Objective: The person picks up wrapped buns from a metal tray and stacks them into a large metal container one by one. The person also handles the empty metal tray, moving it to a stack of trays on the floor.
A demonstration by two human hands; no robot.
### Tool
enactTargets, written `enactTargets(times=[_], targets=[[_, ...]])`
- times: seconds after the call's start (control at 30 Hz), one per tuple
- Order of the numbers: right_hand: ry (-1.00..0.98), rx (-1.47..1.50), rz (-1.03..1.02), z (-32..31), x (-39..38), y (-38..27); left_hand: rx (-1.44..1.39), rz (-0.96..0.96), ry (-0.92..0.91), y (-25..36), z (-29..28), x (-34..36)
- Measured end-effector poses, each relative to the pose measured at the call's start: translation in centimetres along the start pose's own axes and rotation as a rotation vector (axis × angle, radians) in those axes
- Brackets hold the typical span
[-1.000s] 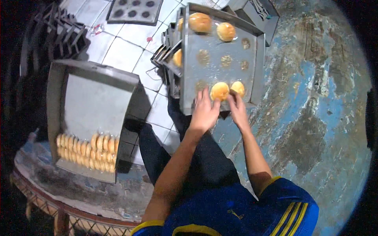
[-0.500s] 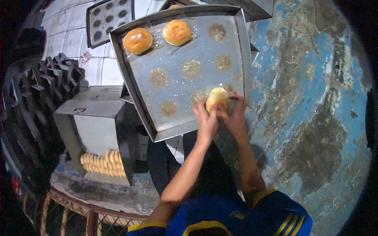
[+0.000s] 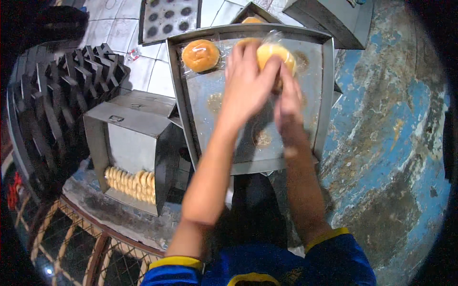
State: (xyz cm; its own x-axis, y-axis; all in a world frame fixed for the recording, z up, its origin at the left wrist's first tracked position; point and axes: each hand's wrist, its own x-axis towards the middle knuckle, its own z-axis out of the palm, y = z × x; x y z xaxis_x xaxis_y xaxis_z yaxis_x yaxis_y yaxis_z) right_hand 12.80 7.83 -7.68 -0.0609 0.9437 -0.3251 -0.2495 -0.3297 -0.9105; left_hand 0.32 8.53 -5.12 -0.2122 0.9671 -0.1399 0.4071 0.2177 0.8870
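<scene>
A golden bun in clear plastic wrap [image 3: 275, 53] is held above the far part of a large metal baking tray [image 3: 205, 133]. My left hand [image 3: 244, 86] has its thumb against the bun's front and its fingers at the bun's left side. From the right and below, my right hand [image 3: 288, 97] grips the same bun, its fingers partly blurred. A second bun [image 3: 245, 42] lies on the tray, mostly hidden behind my left fingers. Another wrapped bun [image 3: 200, 56] sits in the tray's far left corner. Brown round baking marks dot the tray's greasy surface.
An open metal box [image 3: 119, 117] with rows of pale ring-shaped pieces [image 3: 131, 184] stands at left. Dark stacked metal shapes [image 3: 67, 95] rise behind it. Beyond the tray lie another marked tray [image 3: 169, 21] and a metal box [image 3: 334, 21]. Worn blue floor [image 3: 381, 143] spreads at right.
Both hands have carried the wrapped bun from the tray's near right part to its far side, beside the second bun. The view has shifted, so the tray appears farther right.
</scene>
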Motion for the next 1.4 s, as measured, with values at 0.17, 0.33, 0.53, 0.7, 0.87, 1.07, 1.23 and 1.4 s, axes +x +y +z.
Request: enactTargets(times=[0.17, 0.33, 0.53, 0.7, 0.87, 1.07, 1.23, 1.4], targets=[[0.227, 0.275, 0.242, 4.8, 2.8, 1.6, 0.404, -0.116, -0.327, -0.8, -0.1, 7.7], [0.037, -0.138, 0.034, 3.5, 1.3, -1.1, -0.093, -0.124, 0.076, 0.5, -1.3, 1.3], [-0.785, -1.022, -0.487, 9.2, 7.5, -5.7, -1.349, -0.327, 0.612, -0.9, -2.5, -4.8], [-1.247, -1.341, -0.213, 15.2, 11.9, -5.2, -1.468, -0.389, 0.681, -4.7, -1.6, -3.6], [-0.924, -1.053, 0.074, 11.4, 7.8, -3.2, -1.399, -0.374, 0.578, -5.9, -3.1, -5.4], [-0.737, -1.007, 0.205, 9.8, 6.4, -1.4, -1.003, -0.544, 0.31, -6.1, -7.3, -5.2], [-0.387, -0.569, 0.313, 5.4, 4.0, 1.9, -1.139, -0.274, 0.234, -8.6, -8.3, -7.8], [-0.698, -0.667, 0.236, 10.6, -7.6, -4.4, -0.89, -0.046, 0.269, -6.3, -16.8, -19.9]])
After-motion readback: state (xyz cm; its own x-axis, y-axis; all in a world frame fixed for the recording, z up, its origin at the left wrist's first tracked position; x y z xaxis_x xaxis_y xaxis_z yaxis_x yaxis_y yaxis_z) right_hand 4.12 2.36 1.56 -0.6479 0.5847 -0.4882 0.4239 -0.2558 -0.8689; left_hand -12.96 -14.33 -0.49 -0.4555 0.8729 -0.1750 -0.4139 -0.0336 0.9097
